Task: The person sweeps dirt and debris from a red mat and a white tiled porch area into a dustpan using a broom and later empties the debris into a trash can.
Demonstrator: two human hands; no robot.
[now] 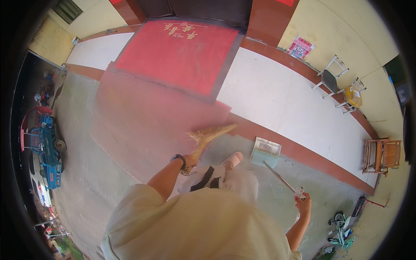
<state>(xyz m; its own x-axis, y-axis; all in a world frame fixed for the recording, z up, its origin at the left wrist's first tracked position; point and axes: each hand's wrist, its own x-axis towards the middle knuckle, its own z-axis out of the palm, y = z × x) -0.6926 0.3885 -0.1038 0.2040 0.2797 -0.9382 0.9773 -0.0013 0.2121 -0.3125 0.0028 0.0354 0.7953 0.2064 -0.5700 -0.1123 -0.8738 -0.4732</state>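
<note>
My left hand (189, 161), with a dark band on its wrist, grips the handle of a straw broom (203, 139). The broom's bristles fan out over the edge of a faded red ramp (149, 120) and towards the brown step border. My right hand (303, 202) holds the top of a long dustpan handle (281, 178). At its lower end the pale green and white dustpan (266, 155) rests on the concrete beside the step, right of my foot in a pink slipper (233, 159). Whether anything lies in the pan I cannot tell.
A red doormat (175, 58) with writing lies before a dark door (208, 11). Along the right wall stand a chair (329, 79), another holding a yellow box (353, 97), and wooden chairs (382, 156). A child's bicycle (341, 227) and a blue cargo tricycle (48, 149) flank the yard.
</note>
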